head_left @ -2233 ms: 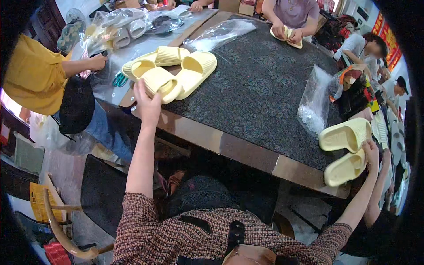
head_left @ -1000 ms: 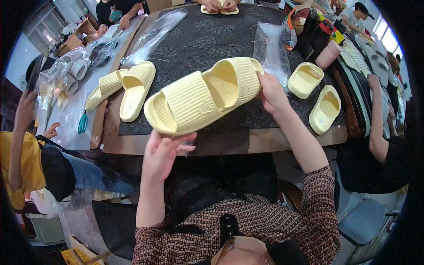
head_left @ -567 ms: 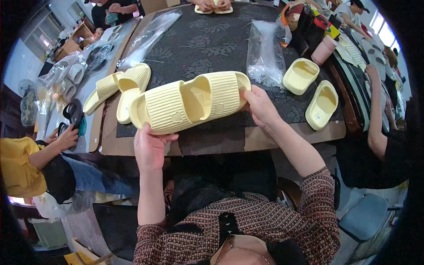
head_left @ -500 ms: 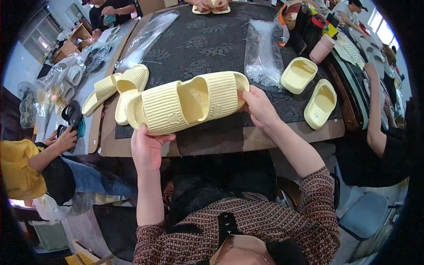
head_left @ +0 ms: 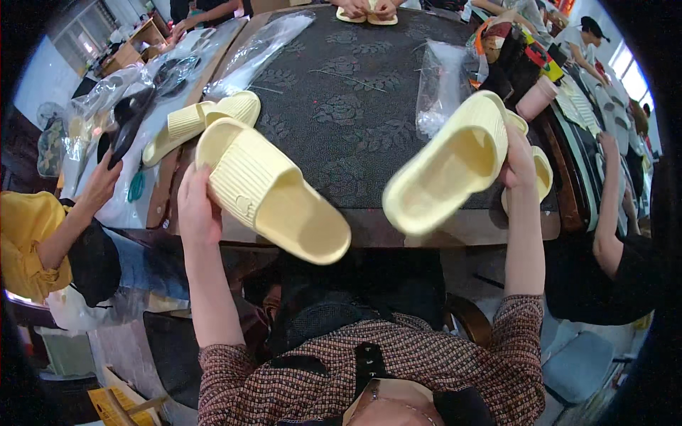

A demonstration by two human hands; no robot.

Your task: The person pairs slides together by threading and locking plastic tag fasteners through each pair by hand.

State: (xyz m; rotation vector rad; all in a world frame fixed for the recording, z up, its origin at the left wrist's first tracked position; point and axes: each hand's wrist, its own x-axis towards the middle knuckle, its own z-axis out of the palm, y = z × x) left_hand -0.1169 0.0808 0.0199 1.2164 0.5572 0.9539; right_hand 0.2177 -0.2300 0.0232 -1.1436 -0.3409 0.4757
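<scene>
My left hand (head_left: 197,206) is closed on the toe end of a pale yellow ribbed slipper (head_left: 263,177), tilted so its open heel points toward the lower right. Gripping the toe end of a second pale yellow slipper (head_left: 444,174) is my right hand (head_left: 521,156); that slipper slants down to the left, its footbed in view. The two slippers are apart, both held above the near edge of the table. Beyond my left hand lies another pair of yellow slippers (head_left: 186,122), partly covered. Behind my right hand, more yellow slippers (head_left: 543,174) are mostly hidden.
A dark patterned mat (head_left: 348,106) covers the table. Clear plastic bags (head_left: 266,50) and a bundle of clear ties (head_left: 437,85) lie on it. A pink cup (head_left: 537,98) stands at the right. Co-workers handle footwear at the left, far side and right.
The two slippers, held side by side before, are now separated, one in each hand. My right hand has moved right and turned its slipper. The person at left has lifted a dark sandal.
</scene>
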